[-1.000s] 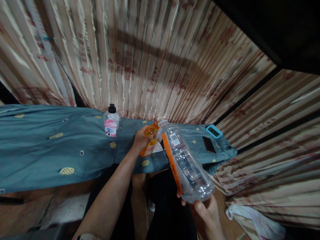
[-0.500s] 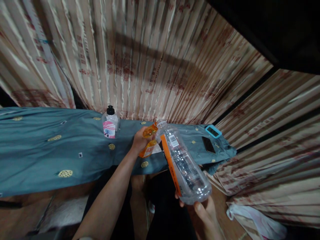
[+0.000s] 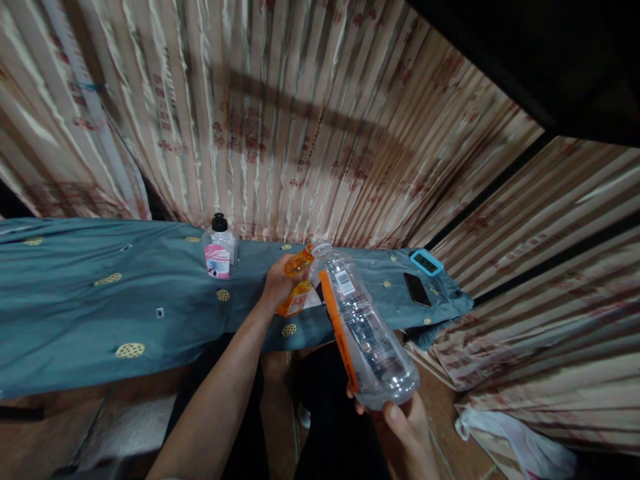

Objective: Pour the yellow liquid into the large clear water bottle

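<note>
My left hand (image 3: 278, 283) is wrapped round an orange bottle (image 3: 296, 298) that stands upright over the cloth, its neck leaning near the other bottle's mouth. My right hand (image 3: 400, 427) grips the base of a large clear plastic bottle (image 3: 367, 333) with an orange label and a barcode. This clear bottle is tilted, its mouth up and to the left, at the top of the orange bottle. Whether the two mouths touch, and whether any liquid flows, I cannot make out. A clear pump bottle (image 3: 218, 250) with a black top and pink label stands to the left.
A blue-green cloth with pineapple prints (image 3: 175, 287) covers the long table. Towards its right end lie a dark phone (image 3: 417, 289) and a blue-framed digital clock (image 3: 427, 262). Pleated curtains (image 3: 280, 133) hang behind and to the right. A white bag (image 3: 520, 443) lies low at the right.
The clear bottle and my right hand have shifted slightly to the left. Both hands keep their hold, and the orange bottle stays nearly in place.
</note>
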### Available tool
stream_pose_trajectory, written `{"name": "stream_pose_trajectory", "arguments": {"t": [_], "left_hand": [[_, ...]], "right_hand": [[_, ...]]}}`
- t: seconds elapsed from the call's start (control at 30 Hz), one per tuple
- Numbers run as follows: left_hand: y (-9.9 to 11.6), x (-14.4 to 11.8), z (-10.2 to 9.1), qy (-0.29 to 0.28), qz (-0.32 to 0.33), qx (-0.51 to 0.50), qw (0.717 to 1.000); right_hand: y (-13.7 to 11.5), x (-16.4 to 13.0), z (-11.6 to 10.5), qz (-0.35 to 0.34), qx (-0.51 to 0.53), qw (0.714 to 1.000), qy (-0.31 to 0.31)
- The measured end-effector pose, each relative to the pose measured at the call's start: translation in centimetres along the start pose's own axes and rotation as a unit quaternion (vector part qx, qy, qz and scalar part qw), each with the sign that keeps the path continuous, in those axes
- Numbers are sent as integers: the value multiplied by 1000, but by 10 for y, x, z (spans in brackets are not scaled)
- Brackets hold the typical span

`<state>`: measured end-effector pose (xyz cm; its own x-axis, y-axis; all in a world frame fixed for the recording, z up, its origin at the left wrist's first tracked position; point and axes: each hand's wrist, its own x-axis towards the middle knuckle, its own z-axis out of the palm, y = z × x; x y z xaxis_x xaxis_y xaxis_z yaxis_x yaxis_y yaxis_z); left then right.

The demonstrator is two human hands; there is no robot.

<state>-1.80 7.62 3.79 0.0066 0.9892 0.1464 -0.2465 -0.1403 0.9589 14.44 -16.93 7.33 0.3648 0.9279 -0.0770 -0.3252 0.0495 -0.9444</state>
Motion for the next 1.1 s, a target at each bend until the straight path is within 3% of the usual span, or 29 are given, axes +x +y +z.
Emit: {"name": "stream_pose_trajectory", "arguments": {"t": [1.1], "left_hand": [[-6,6,-2,9,13,15,1000]], "right_hand": [[-6,-5,10,-7,-7,1000,17]]}}
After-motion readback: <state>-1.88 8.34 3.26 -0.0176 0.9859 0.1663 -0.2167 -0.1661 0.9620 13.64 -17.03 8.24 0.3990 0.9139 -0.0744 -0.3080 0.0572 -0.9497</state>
